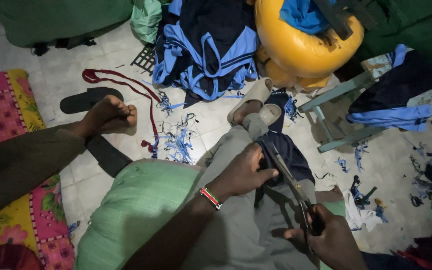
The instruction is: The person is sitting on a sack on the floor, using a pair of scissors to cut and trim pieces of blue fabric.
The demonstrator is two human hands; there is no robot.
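My left hand (243,171), with a beaded band at the wrist, pinches the edge of a dark navy cloth (288,155) draped over my grey-trousered leg. In my right hand (333,240) sits a pair of scissors (290,179), fingers through the handles. The blades point up and away along the cloth, close to my left thumb. My foot in a beige sandal (250,100) rests on the tiled floor ahead.
A heap of navy and light-blue garments (206,45) lies ahead, beside a yellow container (301,47). A wooden stool (346,100) carries more cloth at right. Another person's bare foot (108,114) and black sandal (88,99) are left. A green sack (136,210) lies under my arm. Fabric scraps litter the floor.
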